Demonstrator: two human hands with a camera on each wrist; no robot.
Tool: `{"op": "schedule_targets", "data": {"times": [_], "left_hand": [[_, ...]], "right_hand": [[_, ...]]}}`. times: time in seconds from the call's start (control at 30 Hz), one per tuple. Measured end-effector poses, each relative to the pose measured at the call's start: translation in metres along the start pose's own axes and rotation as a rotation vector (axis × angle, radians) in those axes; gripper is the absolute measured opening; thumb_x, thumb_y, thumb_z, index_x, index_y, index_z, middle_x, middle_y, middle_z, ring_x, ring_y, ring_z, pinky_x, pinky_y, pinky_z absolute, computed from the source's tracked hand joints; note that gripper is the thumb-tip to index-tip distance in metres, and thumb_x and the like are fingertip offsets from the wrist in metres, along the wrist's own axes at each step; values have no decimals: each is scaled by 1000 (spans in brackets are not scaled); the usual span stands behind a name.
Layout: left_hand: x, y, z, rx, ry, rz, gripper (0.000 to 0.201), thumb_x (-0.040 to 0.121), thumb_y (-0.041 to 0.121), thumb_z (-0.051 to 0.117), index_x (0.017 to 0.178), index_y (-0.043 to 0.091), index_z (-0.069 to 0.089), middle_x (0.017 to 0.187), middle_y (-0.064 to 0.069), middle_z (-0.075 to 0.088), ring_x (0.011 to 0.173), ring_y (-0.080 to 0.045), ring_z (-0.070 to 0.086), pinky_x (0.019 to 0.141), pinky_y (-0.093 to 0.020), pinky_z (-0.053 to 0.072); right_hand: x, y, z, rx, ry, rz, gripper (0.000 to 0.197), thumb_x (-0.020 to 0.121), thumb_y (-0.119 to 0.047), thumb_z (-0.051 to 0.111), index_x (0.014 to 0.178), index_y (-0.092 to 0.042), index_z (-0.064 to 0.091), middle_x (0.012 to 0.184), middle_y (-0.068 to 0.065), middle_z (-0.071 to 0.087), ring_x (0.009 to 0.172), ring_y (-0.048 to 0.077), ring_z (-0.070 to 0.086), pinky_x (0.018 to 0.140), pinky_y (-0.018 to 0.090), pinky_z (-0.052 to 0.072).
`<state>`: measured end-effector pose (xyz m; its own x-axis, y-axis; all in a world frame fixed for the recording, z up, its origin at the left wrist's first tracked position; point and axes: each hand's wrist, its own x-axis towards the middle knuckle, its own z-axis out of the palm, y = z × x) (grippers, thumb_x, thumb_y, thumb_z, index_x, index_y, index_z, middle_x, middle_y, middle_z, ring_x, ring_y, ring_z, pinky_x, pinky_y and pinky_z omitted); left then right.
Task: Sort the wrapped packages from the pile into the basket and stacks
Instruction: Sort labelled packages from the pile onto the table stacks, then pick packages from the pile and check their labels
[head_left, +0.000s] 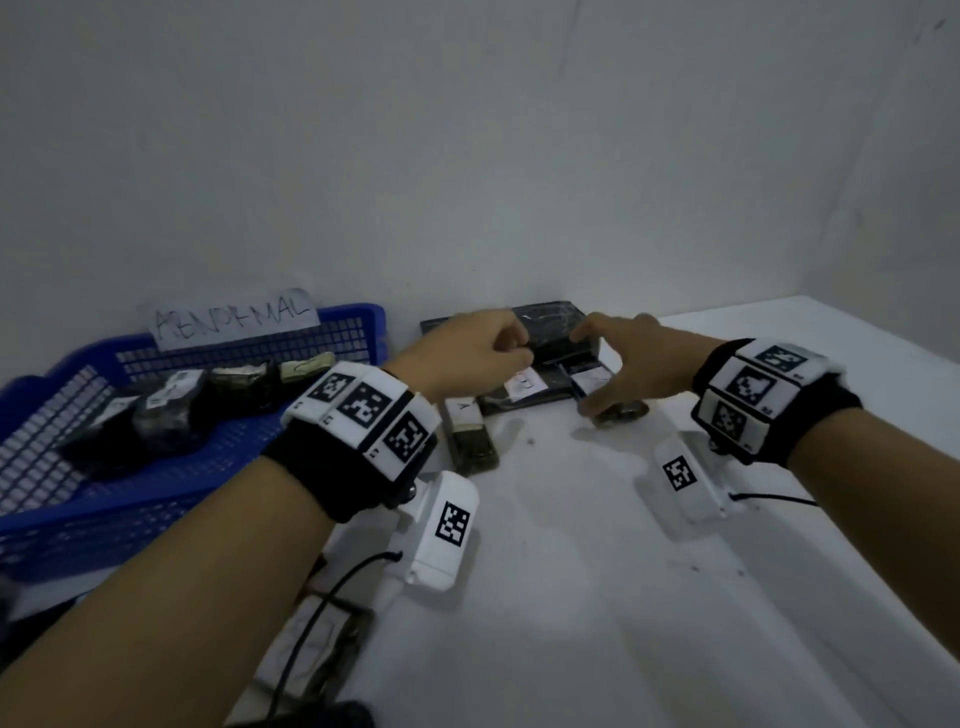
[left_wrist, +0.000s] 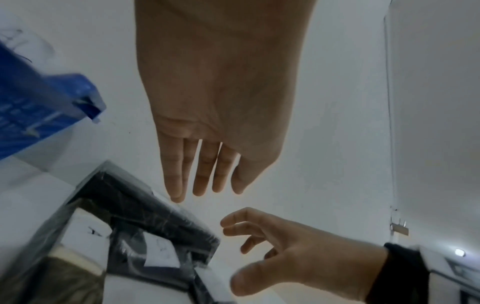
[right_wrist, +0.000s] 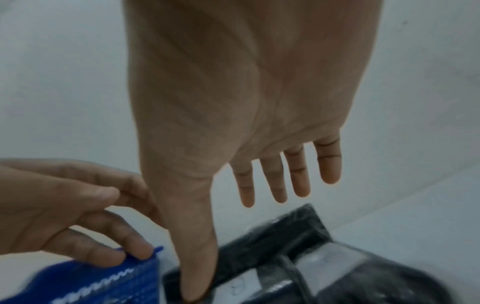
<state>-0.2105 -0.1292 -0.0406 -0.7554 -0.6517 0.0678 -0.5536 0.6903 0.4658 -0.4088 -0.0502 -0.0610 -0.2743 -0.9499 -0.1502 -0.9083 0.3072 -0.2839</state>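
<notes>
Here both hands hover over the pile of dark wrapped packages (head_left: 540, 364) at the back of the white surface (head_left: 597, 571). The left hand (head_left: 467, 353) hangs with loosely curled fingers, holding nothing; the right hand (head_left: 634, 364) is spread, fingers apart. The blue basket (head_left: 104, 499) at left holds several packages.

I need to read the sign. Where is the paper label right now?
In the head view the paper label sits far left, propped on the back rim of the blue basket, against the wall, just left of the left hand.
</notes>
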Motion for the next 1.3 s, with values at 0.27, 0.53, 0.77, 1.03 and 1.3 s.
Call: {"op": "schedule_targets", "data": {"times": [0.27, 0.53, 0.77, 1.03, 1.3], "left_hand": [[-103, -34, -72, -187, 117, -66, 15, 102, 29, 52, 102, 21, 65, 93, 5, 72, 77, -12, 70, 66, -28, 60], [-249, -122, -140, -93, 263, -378, 21, 102, 32, 53, 108, 16, 66, 94, 2, 73, 77, -13, 65, 65, -29, 56], [-353, -207, -162, 71, 256, -695, 35, 92, 39, 67, 122, 22, 61, 115, 4, 65, 102, -17, 61, 81, -27, 45], [-345, -245, -125, 176, -19, -694, 67, 88, 31, 73, 146, 21, 42, 142, -1, 53, 125, -22, 52, 101, -30, 41], [-343, -253, -128, 264, 119, -604, 33, 86, 35, 71, 115, 27, 57, 116, 1, 62, 101, -20, 56, 89, -38, 50]], "right_hand": [[-42, -108, 0, 202, 31, -392, 24, 86, -34, 76, 108, -29, 68, 102, -13, 73, 91, 9, 68, 92, 35, 55], [-80, -273, 15, 126, -138, -721, 26, 86, -52, 68, 109, -40, 65, 94, -11, 74, 85, 11, 68, 87, 37, 54], [-84, -405, 81, -214, -227, -877, 54, 95, -51, 62, 143, -31, 47, 115, -9, 64, 97, 10, 57, 88, 27, 43], [-68, -448, 131, -351, -335, -856, 42, 99, -43, 57, 137, -26, 53, 115, -2, 64, 97, 18, 58, 87, 31, 47], [-74, -438, 124, -203, -229, -888, 47, 97, -35, 62, 141, -23, 50, 113, -5, 68, 97, 13, 61, 87, 28, 47]]}}
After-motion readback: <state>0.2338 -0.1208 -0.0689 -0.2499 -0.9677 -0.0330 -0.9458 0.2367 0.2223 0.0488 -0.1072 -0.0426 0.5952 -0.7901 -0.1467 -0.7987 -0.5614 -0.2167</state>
